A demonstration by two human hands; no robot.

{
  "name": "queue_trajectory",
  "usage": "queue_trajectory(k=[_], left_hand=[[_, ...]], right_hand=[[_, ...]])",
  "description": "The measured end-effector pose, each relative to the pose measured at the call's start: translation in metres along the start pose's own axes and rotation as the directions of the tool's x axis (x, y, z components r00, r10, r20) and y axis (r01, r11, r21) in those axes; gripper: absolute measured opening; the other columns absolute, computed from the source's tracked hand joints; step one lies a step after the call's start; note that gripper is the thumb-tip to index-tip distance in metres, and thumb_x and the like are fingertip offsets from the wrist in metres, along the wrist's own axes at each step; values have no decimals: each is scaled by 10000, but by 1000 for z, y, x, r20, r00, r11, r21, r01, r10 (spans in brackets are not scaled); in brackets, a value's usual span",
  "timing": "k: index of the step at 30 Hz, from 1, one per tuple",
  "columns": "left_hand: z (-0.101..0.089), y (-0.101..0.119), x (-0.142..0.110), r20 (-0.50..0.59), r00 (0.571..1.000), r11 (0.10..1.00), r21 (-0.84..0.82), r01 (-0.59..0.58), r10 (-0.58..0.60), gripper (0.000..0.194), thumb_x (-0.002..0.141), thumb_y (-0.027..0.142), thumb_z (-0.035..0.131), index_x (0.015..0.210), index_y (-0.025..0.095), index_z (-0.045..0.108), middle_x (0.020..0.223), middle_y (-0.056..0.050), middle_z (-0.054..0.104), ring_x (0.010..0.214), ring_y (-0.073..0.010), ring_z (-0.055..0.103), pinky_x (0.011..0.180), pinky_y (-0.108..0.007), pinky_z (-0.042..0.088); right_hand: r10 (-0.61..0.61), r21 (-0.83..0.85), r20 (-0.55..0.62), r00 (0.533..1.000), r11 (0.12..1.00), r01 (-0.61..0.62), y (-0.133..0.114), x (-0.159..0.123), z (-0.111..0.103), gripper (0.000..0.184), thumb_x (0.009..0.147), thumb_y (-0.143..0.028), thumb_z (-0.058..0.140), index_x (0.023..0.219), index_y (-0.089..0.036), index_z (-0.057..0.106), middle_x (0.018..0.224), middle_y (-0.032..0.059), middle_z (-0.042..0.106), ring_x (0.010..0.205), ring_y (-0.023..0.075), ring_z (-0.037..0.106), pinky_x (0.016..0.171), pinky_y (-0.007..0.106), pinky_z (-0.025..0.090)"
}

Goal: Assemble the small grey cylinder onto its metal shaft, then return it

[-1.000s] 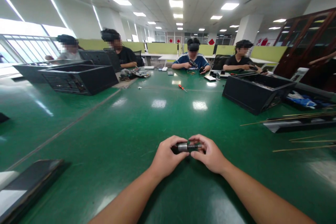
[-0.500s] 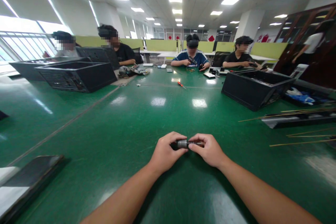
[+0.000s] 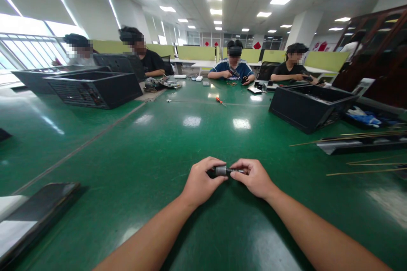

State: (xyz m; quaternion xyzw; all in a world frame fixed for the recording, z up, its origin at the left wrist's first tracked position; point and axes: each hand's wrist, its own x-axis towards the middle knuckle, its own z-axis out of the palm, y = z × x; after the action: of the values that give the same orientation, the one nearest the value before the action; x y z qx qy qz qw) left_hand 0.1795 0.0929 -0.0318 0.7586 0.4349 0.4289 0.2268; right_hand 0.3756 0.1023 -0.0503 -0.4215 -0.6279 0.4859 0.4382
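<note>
Between my two hands lies a small grey metal cylinder (image 3: 221, 171) with a dark end and a thin dark shaft pointing right. My left hand (image 3: 201, 180) wraps its thumb and fingers round the cylinder from the left. On the other side, my right hand (image 3: 254, 180) pinches the thin shaft between thumb and fingers. The fingers partly cover both ends, and what exactly the part belongs to is too small to tell. Both hands are just above or on the green tabletop (image 3: 178, 148).
Black computer cases (image 3: 95, 89) stand at the left, and another black case (image 3: 308, 108) at the right. An orange-handled screwdriver (image 3: 220, 101) lies farther back. Thin yellowish rods (image 3: 359, 173) reach in from the right. A dark flat tray (image 3: 41, 207) lies at the near left. Several co-workers sit opposite.
My right hand has shifted slightly right, so a little more of the shaft shows between the hands. A walking person at the far right has moved mostly behind the cabinet.
</note>
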Motion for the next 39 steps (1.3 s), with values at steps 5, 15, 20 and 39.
queue_trajectory(k=[5,15,20,39], left_hand=[[0,1,1,0,1000,1000,-3,-3,3,283,675,149,782,941,217,714,904,-33,713,860,-184,659,790,-311,505],[0,1,1,-10,1000,1000,13,-8,8,282,679,164,777,948,220,713,900,-37,714,850,-189,661,787,-321,508],[-1,2,1,-16,1000,1000,24,-6,6,279,673,165,780,939,220,713,899,-38,716,852,-191,662,788,-322,509],[-2,3,1,-10,1000,1000,28,-14,14,274,684,165,775,947,216,715,903,-41,714,853,-192,663,777,-316,511]], right_hand=[[-3,-4,-5,1000,1000,3,-1,0,0,169,716,-248,696,839,-132,703,751,43,704,662,162,641,627,262,496],[4,6,-6,1000,1000,-4,-1,0,-1,164,718,-264,691,825,-139,685,729,28,678,659,154,619,611,252,468],[16,17,-12,1000,1000,-16,0,0,-1,167,722,-282,691,810,-140,688,717,22,668,659,151,605,619,252,452],[-4,-3,-1,1000,1000,4,2,0,-2,161,740,-289,673,807,-143,682,721,22,657,635,140,577,596,247,430]])
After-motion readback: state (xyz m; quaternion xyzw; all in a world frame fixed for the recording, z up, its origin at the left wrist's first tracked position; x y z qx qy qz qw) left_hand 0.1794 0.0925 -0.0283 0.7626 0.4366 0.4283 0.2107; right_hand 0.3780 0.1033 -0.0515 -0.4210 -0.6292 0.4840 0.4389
